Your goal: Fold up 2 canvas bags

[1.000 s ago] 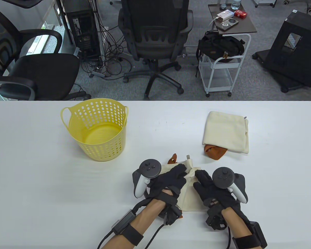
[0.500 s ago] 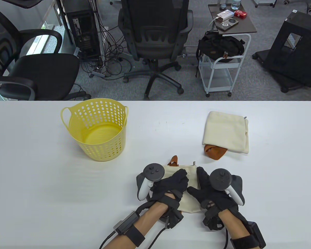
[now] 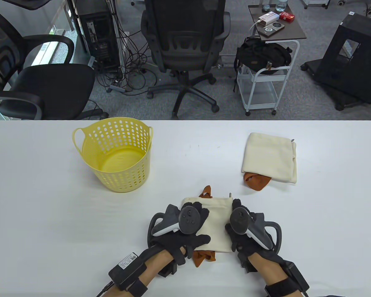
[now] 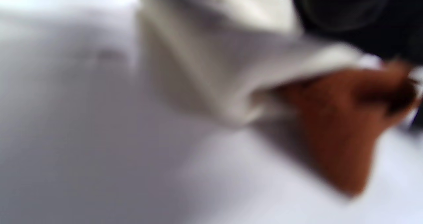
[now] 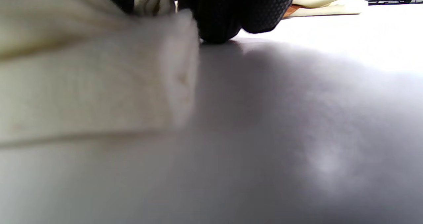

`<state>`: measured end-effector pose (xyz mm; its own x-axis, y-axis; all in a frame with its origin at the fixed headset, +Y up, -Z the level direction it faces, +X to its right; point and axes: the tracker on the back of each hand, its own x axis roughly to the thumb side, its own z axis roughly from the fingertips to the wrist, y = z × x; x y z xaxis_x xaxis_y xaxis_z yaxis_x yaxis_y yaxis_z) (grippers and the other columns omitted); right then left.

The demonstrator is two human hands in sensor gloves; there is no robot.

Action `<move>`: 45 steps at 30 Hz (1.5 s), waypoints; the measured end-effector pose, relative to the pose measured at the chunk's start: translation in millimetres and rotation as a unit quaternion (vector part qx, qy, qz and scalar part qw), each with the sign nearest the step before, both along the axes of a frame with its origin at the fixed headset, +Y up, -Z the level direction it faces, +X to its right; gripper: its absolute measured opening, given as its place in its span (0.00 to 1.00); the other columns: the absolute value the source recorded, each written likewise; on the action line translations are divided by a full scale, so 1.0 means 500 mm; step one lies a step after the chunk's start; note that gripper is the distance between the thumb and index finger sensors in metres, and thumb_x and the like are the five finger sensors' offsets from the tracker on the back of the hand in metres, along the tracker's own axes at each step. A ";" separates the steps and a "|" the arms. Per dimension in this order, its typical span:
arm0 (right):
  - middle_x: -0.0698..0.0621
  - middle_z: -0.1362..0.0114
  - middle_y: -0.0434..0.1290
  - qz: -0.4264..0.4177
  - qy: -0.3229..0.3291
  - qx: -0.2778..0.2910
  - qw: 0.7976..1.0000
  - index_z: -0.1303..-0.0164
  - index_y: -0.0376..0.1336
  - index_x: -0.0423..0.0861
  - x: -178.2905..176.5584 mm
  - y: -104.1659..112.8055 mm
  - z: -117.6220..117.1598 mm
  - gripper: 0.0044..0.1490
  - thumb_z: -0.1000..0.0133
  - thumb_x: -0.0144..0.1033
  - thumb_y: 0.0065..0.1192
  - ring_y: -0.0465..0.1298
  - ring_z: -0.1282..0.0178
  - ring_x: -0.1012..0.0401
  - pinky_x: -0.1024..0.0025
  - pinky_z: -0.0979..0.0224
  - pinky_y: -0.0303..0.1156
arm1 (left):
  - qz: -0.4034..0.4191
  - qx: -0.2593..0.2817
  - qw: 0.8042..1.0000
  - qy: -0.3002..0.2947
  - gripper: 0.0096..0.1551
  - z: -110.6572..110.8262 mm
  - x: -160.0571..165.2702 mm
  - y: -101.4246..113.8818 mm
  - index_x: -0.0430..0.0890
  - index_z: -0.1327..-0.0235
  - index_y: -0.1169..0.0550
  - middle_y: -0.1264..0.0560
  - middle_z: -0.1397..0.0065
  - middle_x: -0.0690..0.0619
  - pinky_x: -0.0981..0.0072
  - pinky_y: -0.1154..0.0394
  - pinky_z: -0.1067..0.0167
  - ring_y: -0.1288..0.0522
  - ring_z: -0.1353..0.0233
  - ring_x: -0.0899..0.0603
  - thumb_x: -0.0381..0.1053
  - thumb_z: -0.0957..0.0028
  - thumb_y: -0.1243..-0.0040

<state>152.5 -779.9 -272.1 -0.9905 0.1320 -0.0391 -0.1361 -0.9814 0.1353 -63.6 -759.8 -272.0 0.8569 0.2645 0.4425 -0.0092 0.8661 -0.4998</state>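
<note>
Near the front edge of the table (image 3: 49,216), to the right of and nearer than the yellow basket (image 3: 116,154), a folded cream canvas bag (image 3: 216,222) is lying flat. Its left side is gripped by the left hand (image 3: 185,230) and its right side by the right hand (image 3: 244,232), fingers closed over the edges. Brown straps (image 3: 202,258) are seen protruding at the near and far edges. A second folded canvas bag (image 3: 270,157) is laid well to the right of the basket, untouched.
</note>
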 end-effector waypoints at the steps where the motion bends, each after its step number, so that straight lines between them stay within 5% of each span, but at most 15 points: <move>1: 0.45 0.20 0.59 0.002 0.001 0.000 1.000 0.22 0.42 0.47 -0.001 -0.001 0.000 0.52 0.48 0.47 0.66 0.70 0.29 0.52 0.51 0.23 0.67 | -0.003 -0.016 1.000 -0.003 0.55 -0.001 -0.002 -0.011 0.55 0.23 0.52 0.67 0.18 0.53 0.32 0.59 0.23 0.68 0.16 0.36 0.69 0.58 0.41; 3: 0.45 0.20 0.59 0.011 0.002 0.001 1.000 0.22 0.41 0.47 -0.003 -0.003 0.000 0.52 0.48 0.47 0.65 0.70 0.29 0.52 0.51 0.23 0.66 | 0.029 -0.037 0.999 0.003 0.55 -0.003 -0.002 -0.031 0.55 0.23 0.52 0.70 0.20 0.54 0.33 0.62 0.23 0.73 0.18 0.38 0.67 0.58 0.39; 8: 0.45 0.18 0.55 0.005 0.004 0.000 1.000 0.22 0.40 0.48 0.002 0.007 0.007 0.53 0.48 0.49 0.65 0.67 0.24 0.49 0.48 0.22 0.65 | -0.039 -0.032 0.999 -0.006 0.56 -0.002 0.005 -0.048 0.58 0.25 0.58 0.74 0.22 0.57 0.34 0.64 0.23 0.77 0.19 0.41 0.71 0.60 0.45; 14: 0.47 0.14 0.48 0.001 0.083 0.085 0.993 0.22 0.51 0.53 -0.040 0.066 0.047 0.47 0.49 0.51 0.66 0.56 0.16 0.46 0.44 0.18 0.56 | -0.051 -0.047 0.998 -0.006 0.57 -0.005 0.001 -0.058 0.61 0.27 0.62 0.76 0.24 0.61 0.36 0.67 0.23 0.80 0.21 0.45 0.74 0.61 0.49; 17: 0.50 0.15 0.51 -0.027 0.172 0.052 0.983 0.24 0.55 0.54 -0.072 0.057 0.051 0.42 0.49 0.51 0.66 0.54 0.15 0.49 0.47 0.17 0.54 | -0.054 -0.043 0.998 -0.007 0.57 -0.004 -0.001 -0.063 0.61 0.28 0.63 0.77 0.24 0.61 0.37 0.68 0.23 0.80 0.21 0.45 0.75 0.61 0.51; 24: 0.59 0.15 0.34 -0.029 0.171 -0.098 0.980 0.22 0.40 0.61 -0.058 -0.015 0.018 0.47 0.48 0.61 0.53 0.35 0.15 0.58 0.52 0.16 0.37 | -0.057 -0.041 0.997 -0.011 0.58 -0.003 -0.002 -0.069 0.58 0.30 0.67 0.78 0.25 0.61 0.38 0.69 0.23 0.81 0.22 0.46 0.75 0.62 0.54; 32: 0.60 0.15 0.33 0.014 0.104 -0.074 0.992 0.21 0.41 0.59 -0.025 -0.013 0.024 0.50 0.50 0.62 0.55 0.29 0.16 0.54 0.48 0.16 0.35 | -0.082 -0.027 0.996 -0.011 0.57 0.000 -0.006 -0.070 0.58 0.30 0.67 0.78 0.25 0.62 0.36 0.70 0.24 0.81 0.21 0.47 0.77 0.63 0.60; 36: 0.58 0.15 0.30 0.001 0.081 -0.080 0.993 0.22 0.37 0.58 -0.007 -0.021 0.024 0.53 0.50 0.61 0.57 0.32 0.15 0.53 0.48 0.16 0.38 | -0.084 -0.027 0.996 -0.012 0.57 0.000 -0.006 -0.070 0.58 0.30 0.68 0.78 0.25 0.61 0.35 0.70 0.24 0.81 0.21 0.46 0.77 0.63 0.61; 39: 0.50 0.16 0.31 -0.004 0.088 -0.075 0.993 0.22 0.35 0.52 -0.014 -0.019 0.022 0.54 0.49 0.59 0.57 0.45 0.14 0.50 0.49 0.16 0.48 | -0.073 -0.029 0.997 -0.013 0.56 0.000 -0.008 -0.072 0.58 0.30 0.68 0.78 0.25 0.61 0.35 0.70 0.24 0.81 0.21 0.46 0.77 0.62 0.60; 45: 0.43 0.15 0.43 -0.006 0.039 -0.032 0.999 0.22 0.38 0.48 -0.004 -0.016 0.018 0.56 0.50 0.60 0.60 0.58 0.17 0.52 0.52 0.18 0.60 | -0.068 -0.023 0.997 -0.012 0.56 0.000 -0.007 -0.072 0.58 0.29 0.67 0.77 0.24 0.60 0.35 0.70 0.24 0.81 0.21 0.46 0.77 0.62 0.60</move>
